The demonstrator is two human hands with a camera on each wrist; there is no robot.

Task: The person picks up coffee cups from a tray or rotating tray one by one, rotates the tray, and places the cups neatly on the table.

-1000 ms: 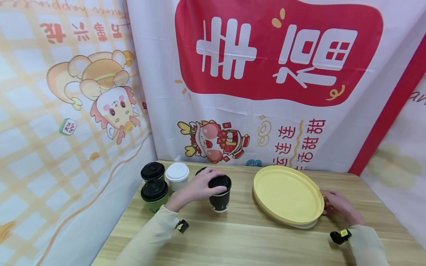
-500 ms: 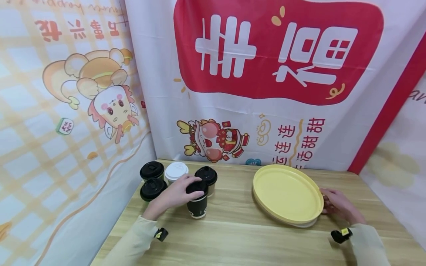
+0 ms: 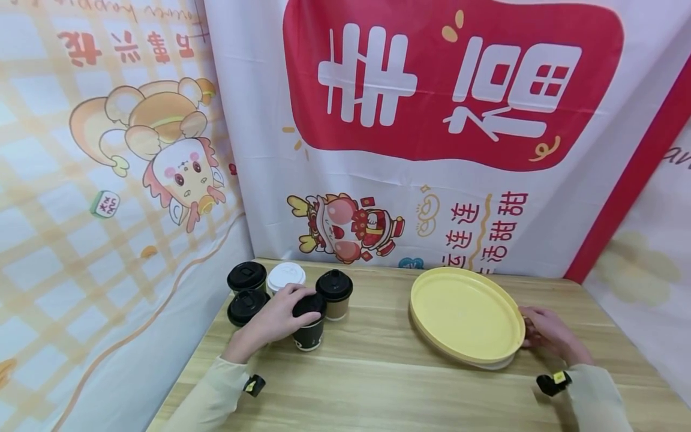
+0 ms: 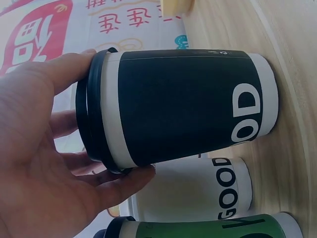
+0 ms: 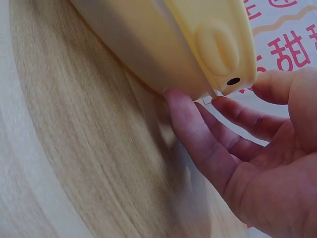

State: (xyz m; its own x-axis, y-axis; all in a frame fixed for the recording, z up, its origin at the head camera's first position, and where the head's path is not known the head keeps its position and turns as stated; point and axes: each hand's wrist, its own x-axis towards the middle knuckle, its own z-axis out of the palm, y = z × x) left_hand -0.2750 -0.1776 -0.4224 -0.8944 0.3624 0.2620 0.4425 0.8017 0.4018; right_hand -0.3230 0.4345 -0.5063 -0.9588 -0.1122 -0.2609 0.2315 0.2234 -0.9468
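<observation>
My left hand (image 3: 278, 315) holds a black paper cup (image 3: 309, 337) by its black lid, thumb on one side and fingers on the other. In the left wrist view, the dark sleeve of the cup (image 4: 188, 104) shows white lettering, and its base is at or close to the tabletop. My right hand (image 3: 550, 333) grips the right edge of a round yellow tray (image 3: 466, 318) with a pale lower part beneath it. Seen from the right wrist, the thumb is at the tray's rim (image 5: 218, 44), with the other fingers along its side and underside.
Close around the held cup stand a brown cup with a black lid (image 3: 338, 306), a white-lidded cup (image 3: 286, 276) and two more black-lidded cups (image 3: 246, 276) at the left. A wooden table (image 3: 388, 390) carries everything; a printed cloth (image 3: 259, 150) hangs behind.
My left hand has carried the black cup leftward, past the front of the brown cup, to beside the other cups. The right hand and the tray stay where they were.
</observation>
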